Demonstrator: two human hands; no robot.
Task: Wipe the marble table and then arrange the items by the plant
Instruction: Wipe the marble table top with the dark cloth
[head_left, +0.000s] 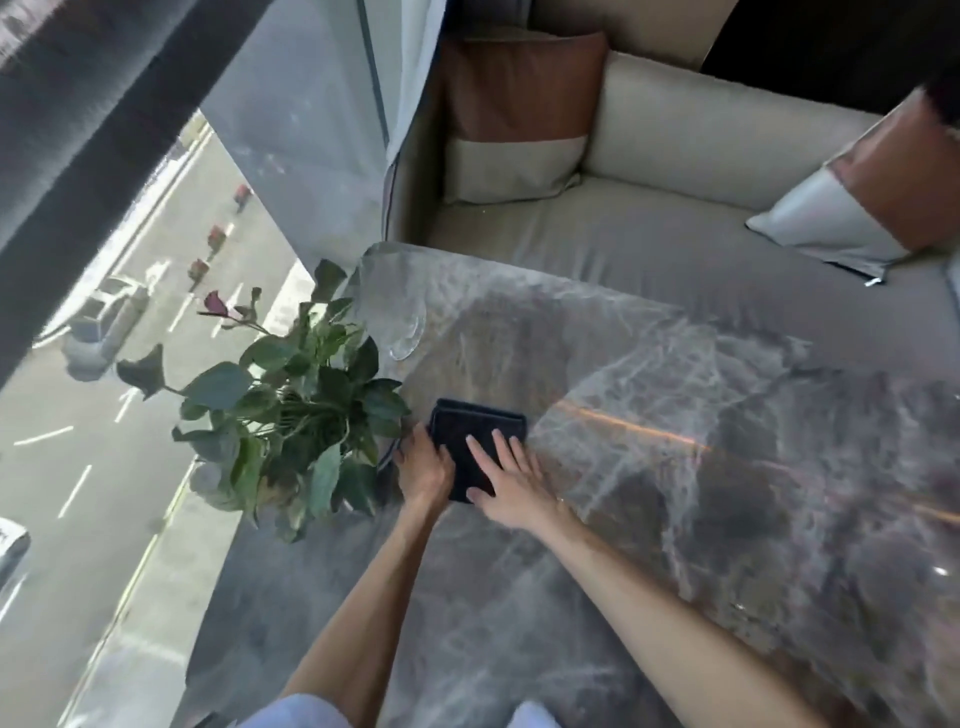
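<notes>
A dark folded cloth (470, 428) lies flat on the grey marble table (675, 441), just right of a leafy green plant (291, 415). My left hand (423, 467) holds the cloth's left edge with curled fingers. My right hand (511, 480) rests flat on the cloth's near right part, fingers spread. A clear glass dish (402, 322) stands behind the plant near the table's far left corner.
A beige sofa (649, 218) with brown-and-white cushions (514, 109) runs along the far side of the table. A large window (130, 364) on the left looks down on a street. The plant overhangs the table's left edge.
</notes>
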